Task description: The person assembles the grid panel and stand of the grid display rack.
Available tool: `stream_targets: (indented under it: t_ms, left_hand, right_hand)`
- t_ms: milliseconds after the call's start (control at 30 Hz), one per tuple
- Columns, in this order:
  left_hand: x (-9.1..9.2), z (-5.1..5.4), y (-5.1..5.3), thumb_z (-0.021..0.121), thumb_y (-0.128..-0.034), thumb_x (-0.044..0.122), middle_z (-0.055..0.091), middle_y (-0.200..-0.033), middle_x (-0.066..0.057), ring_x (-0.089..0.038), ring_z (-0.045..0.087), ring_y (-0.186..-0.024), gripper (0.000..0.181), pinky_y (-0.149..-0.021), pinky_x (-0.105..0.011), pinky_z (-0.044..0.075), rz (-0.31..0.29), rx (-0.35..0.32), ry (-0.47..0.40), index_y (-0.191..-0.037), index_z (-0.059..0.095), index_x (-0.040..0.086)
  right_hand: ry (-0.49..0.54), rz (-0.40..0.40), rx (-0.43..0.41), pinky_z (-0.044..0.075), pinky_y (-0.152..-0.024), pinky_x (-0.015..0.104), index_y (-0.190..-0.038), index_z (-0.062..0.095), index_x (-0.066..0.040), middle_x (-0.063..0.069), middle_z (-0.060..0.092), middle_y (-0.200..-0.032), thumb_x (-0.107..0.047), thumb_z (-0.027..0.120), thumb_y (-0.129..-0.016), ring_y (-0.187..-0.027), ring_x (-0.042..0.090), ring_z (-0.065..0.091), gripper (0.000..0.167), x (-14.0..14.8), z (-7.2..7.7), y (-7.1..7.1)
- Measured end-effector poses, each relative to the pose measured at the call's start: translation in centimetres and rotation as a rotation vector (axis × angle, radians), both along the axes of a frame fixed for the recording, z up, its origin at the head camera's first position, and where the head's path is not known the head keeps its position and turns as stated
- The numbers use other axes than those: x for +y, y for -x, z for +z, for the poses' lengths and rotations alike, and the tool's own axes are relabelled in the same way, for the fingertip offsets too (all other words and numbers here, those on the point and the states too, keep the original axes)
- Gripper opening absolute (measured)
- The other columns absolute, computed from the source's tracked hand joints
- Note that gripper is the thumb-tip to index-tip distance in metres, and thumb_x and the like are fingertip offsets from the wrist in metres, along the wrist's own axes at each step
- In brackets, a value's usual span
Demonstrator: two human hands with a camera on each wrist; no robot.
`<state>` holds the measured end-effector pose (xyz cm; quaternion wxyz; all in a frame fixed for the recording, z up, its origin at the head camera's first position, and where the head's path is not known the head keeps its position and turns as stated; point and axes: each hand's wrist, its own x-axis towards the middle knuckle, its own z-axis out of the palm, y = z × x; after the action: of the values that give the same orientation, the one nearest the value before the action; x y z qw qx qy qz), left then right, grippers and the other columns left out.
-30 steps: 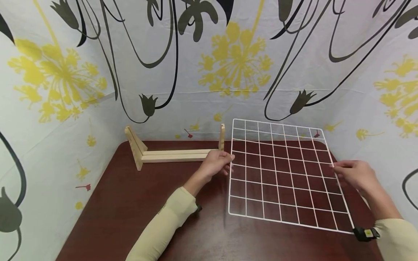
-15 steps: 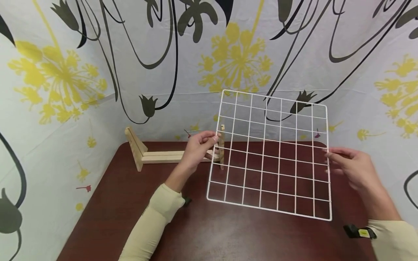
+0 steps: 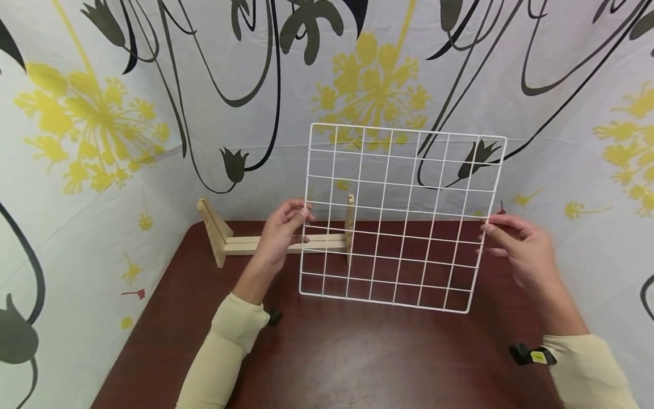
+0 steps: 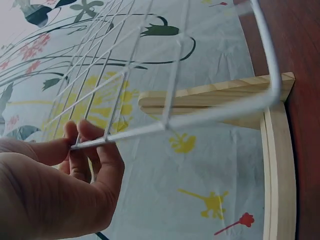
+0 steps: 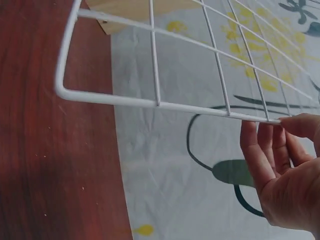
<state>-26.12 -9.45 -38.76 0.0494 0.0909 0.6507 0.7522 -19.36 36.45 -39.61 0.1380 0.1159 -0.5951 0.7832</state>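
A white wire grid panel [image 3: 379, 232] is held up above the table, tilted, its top edge in front of the patterned cloth. My left hand [image 3: 278, 232] pinches its left side rod between thumb and fingers; the left wrist view shows the same hand [image 4: 75, 185] on the rod. On the opposite side rod, my right hand [image 3: 526, 250] pinches at about mid-height, and the right wrist view shows that hand [image 5: 287, 170] with its fingertips against the wire. Behind the panel's left part stands a wooden stand [image 3: 240, 245], partly seen through the mesh, with two uprights and a grooved crossbar.
The dark red-brown table [image 3: 327, 352] spreads below the hands. A patterned cloth [image 3: 286, 113] with yellow and grey plant prints hangs behind and at both sides. A black strap device [image 3: 531, 355] sits at the right wrist.
Both hands have lifted the grid panel and carried it leftward, tipping it more upright. Its left part now overlaps the wooden stand's right end in the head view. The stand has not moved.
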Motion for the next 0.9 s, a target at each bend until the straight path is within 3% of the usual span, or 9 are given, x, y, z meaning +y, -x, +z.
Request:
stream_targets:
  t_ms: [100, 233, 367, 600, 900]
  left_hand:
    - [-0.6, -0.3, -0.3, 0.055, -0.1106, 0.013, 0.071, -0.097, 0.002, -0.014, 0.063, -0.095, 0.015, -0.067, -0.025, 0.055, 0.033, -0.005, -0.074, -0.123, 0.060, 0.007]
    - [-1.1, -0.7, -0.6, 0.054, -0.1109, 0.012, 0.070, -0.099, 0.002, -0.012, 0.063, -0.092, 0.011, -0.070, -0.021, 0.049, 0.070, -0.007, -0.235, -0.120, 0.060, 0.010]
    - [-1.2, -1.2, -0.7, 0.053, -0.1108, 0.010, 0.067, -0.098, 0.001, -0.010, 0.056, -0.086, 0.009, -0.071, -0.020, 0.041, 0.116, 0.008, -0.357, -0.117, 0.058, 0.006]
    - [-1.0, -1.9, -0.7, 0.058, -0.1100, 0.017, 0.059, -0.083, 0.005, -0.009, 0.045, -0.074, 0.015, -0.066, -0.021, 0.032, 0.218, 0.018, -0.461, -0.097, 0.064, 0.015]
    - [-0.4, -2.4, -0.5, 0.065, -0.1063, 0.023, 0.047, -0.070, 0.006, -0.008, 0.036, -0.066, 0.019, -0.062, -0.020, 0.025, 0.305, 0.040, -0.544, -0.096, 0.074, 0.009]
  right_hand:
    - [-0.060, -0.024, 0.033, 0.067, -0.065, 0.034, -0.115, 0.071, 0.010, 0.004, 0.080, -0.101, 0.016, 0.059, -0.099, -0.083, 0.013, 0.079, 0.021, -0.9, -0.3, 0.3]
    - [-0.151, -0.073, 0.051, 0.066, -0.065, 0.030, -0.116, 0.065, 0.016, 0.002, 0.080, -0.102, 0.011, 0.063, -0.099, -0.087, 0.011, 0.079, 0.018, -2.0, -0.8, 0.7]
    - [-0.148, -0.091, 0.052, 0.066, -0.066, 0.029, -0.116, 0.064, 0.017, 0.002, 0.080, -0.102, 0.009, 0.065, -0.099, -0.086, 0.012, 0.080, 0.019, -3.1, -1.0, 1.0]
    - [-0.106, -0.130, 0.072, 0.067, -0.069, 0.032, -0.115, 0.066, 0.017, 0.002, 0.081, -0.100, 0.009, 0.066, -0.098, -0.084, 0.012, 0.080, 0.019, -4.4, -1.1, 1.8]
    - [-0.075, -0.214, 0.060, 0.066, -0.070, 0.028, -0.114, 0.068, 0.016, 0.003, 0.081, -0.100, 0.009, 0.070, -0.096, -0.086, 0.012, 0.079, 0.019, -5.3, -1.8, 2.7]
